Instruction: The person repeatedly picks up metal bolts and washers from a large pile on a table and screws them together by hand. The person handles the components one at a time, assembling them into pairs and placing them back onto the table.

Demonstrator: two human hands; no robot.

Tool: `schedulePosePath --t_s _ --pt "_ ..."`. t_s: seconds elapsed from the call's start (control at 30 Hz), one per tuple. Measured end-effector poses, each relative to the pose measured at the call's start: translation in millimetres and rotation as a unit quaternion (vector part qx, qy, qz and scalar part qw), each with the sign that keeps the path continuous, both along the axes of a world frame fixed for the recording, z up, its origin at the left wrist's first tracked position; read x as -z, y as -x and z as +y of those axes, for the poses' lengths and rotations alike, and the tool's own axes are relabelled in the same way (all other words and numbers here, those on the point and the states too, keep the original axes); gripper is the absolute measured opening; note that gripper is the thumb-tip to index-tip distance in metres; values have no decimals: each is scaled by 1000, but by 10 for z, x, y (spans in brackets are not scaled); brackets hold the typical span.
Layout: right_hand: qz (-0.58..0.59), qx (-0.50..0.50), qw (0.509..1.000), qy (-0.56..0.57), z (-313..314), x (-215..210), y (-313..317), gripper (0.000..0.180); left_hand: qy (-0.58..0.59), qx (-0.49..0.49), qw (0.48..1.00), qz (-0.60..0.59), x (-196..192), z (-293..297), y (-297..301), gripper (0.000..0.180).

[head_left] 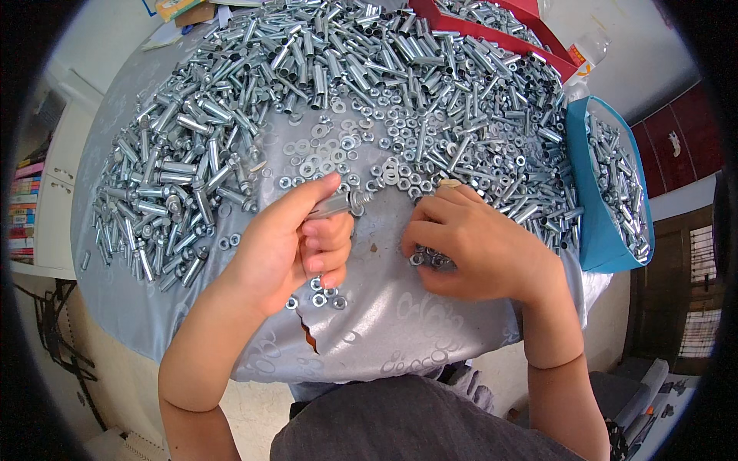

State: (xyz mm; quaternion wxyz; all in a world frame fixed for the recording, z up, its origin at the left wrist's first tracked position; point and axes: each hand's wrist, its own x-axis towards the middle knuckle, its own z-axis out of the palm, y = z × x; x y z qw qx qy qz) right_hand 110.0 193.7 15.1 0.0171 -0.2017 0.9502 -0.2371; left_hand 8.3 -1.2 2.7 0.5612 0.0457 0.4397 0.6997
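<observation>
My left hand (269, 250) is closed around a silver sleeve anchor bolt (336, 204), its threaded end pointing right past my thumb and forefinger. To its right, my right hand (480, 250) is curled with the fingers bent inward. Several hex nuts (432, 259) show in the hollow under those fingers. Flat washers (327, 156) and loose nuts lie spread on the cloth just beyond both hands. A few more nuts (330, 293) rest below my left hand. What my left hand's lower fingers may also hold is hidden.
Anchor bolts with sleeves (173, 184) are heaped at the left. Metal sleeves (323, 58) cover the far side. At the right stands a blue bin (607, 246) of bolts; a red box (461, 29) sits at the back. The grey tablecloth (400, 330) has a tear near me.
</observation>
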Motion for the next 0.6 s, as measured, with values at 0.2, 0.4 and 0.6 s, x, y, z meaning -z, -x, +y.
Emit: schedulePosePath --t_s 0.2,0.4,0.6 --pt "29 -2 999 28 8 21 18 18 20 -13 1000 17 -8 7 -26 49" --pt "149 6 981 122 -56 -117 25 22 83 -8 993 84 -49 32 -113 40" --pt "234 7 954 187 -100 -58 28 26 84 28 990 109 -49 36 -152 39"
